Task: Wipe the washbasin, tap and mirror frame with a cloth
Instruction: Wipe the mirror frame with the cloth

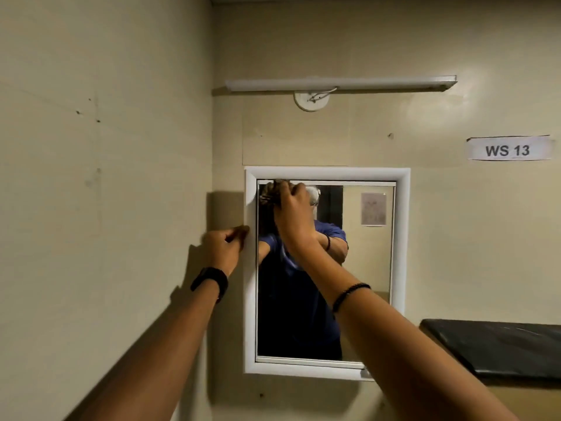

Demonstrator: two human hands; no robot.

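Presently the mirror frame (402, 238) is under work. The right hand (293, 208), fingers curled, is at its top-left inner corner; a cloth cannot be confirmed. The left hand (224, 247) pinches its left side. Washbasin and tap are out of view, so their progress is unknown.

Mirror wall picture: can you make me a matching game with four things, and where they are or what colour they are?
Things:
1 mirror frame
2 paper sign
3 tube light
4 left hand

Clues:
A above the frame
B at the frame's left edge
C white, round the glass
D right of the frame, says WS 13

Pairs: 1-C, 2-D, 3-A, 4-B.
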